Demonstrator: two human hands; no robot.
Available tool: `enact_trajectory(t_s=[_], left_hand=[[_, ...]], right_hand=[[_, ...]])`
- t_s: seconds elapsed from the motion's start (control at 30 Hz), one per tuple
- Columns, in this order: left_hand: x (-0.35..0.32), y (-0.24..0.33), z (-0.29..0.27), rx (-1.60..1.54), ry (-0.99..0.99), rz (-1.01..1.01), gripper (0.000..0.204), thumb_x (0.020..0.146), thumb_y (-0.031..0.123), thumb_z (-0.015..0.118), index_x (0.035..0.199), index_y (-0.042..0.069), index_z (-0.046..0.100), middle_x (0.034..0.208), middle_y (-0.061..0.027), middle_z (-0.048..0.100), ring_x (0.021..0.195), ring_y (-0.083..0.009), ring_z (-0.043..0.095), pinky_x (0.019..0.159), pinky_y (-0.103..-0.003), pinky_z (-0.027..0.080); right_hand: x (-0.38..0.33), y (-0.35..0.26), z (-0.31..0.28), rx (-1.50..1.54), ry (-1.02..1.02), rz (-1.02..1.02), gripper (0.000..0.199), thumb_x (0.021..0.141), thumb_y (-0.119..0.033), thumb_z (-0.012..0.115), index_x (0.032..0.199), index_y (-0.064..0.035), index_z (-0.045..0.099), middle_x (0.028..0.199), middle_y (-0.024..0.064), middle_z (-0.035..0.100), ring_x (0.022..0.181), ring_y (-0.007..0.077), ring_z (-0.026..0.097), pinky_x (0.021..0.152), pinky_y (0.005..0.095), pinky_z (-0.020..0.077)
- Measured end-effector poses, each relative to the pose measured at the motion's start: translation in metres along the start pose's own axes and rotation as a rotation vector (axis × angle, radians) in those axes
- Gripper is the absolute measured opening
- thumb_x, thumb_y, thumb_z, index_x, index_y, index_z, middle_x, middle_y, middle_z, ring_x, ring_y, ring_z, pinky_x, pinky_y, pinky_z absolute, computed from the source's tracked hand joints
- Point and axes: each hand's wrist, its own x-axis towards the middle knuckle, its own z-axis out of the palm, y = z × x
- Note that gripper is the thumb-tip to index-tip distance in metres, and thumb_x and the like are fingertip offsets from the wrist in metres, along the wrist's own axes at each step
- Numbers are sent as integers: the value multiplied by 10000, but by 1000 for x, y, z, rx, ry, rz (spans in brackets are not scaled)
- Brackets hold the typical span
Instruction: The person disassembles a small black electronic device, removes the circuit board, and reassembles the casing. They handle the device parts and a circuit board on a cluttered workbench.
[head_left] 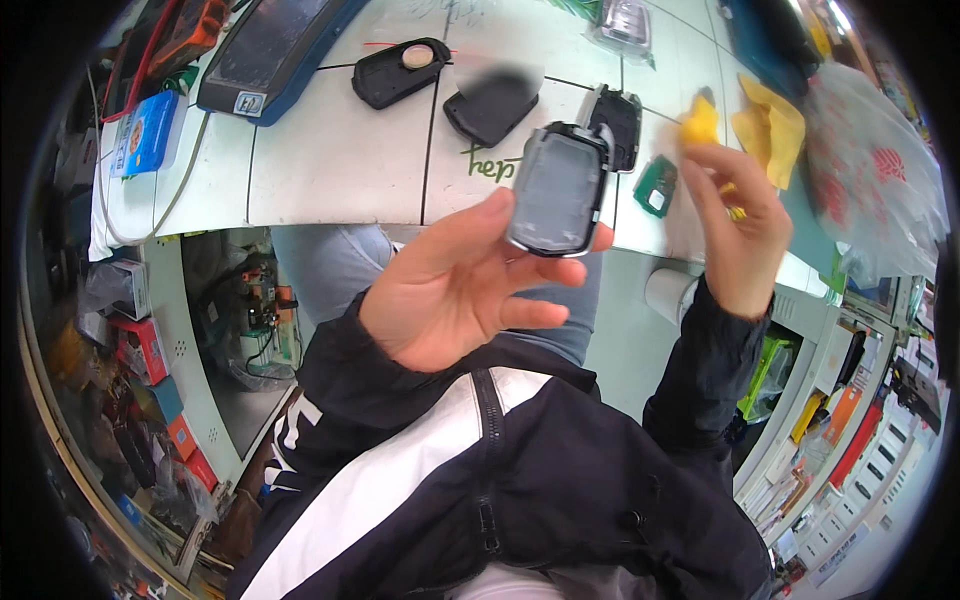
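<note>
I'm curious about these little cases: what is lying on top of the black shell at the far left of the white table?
A small round pale disc rests on the black shell, near its right end. The table under the shell is covered, and the disc hides the part of the shell beneath it.

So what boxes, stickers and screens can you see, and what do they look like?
Tablet-like device: top left of the white table, dark screen, blue edge.
Sticker: on that device's lower corner, small, white and blue.
Blue box: table's left edge, flat, rectangular.
Red boxes: left shelf under the table.
Plastic bag: far right, clear, red print.
</note>
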Motion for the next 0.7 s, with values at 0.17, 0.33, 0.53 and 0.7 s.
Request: enact_trajectory(t_s=[0.17, 0.33, 0.53, 0.7], left_hand=[[6, -7, -2, 77, 35, -15, 546, 987, 346, 288, 1397, 4, 175, 1356, -306, 283, 1127, -314, 495, 861, -414, 535], [6, -11, 6, 349, 201, -43, 491, 990, 313, 302, 1367, 2, 258, 1317, -263, 373, 1152, -326, 479, 853, -407, 542], [10, -16, 9, 325, 179, -34, 367, 945, 252, 485, 1231, 23, 462, 1127, -87, 549, 1028, -219, 564, 814, -361, 540], [11, -16, 11, 394, 175, 10, 372, 925, 214, 526, 1238, 23, 463, 1101, -64, 546, 1006, -176, 567, 804, -344, 552]], right_hand=[[-10, -44, -8, 206, 0, -73, 157, 700, 19, 693, 849, -18, 656, 835, 79, 604, 681, 129, 543, 589, 226, 423], [-14, -59, 7, 180, -39, -224, 206, 658, 104, 673, 837, 10, 633, 844, 67, 562, 711, 134, 498, 632, 226, 388], [-10, -63, 13, 167, -41, -299, 200, 630, 96, 685, 800, 10, 623, 812, 74, 564, 713, 151, 510, 619, 244, 392], [-11, -70, 14, 174, 1, -268, 203, 619, 90, 685, 790, 7, 612, 800, 75, 561, 710, 152, 514, 624, 244, 400]])
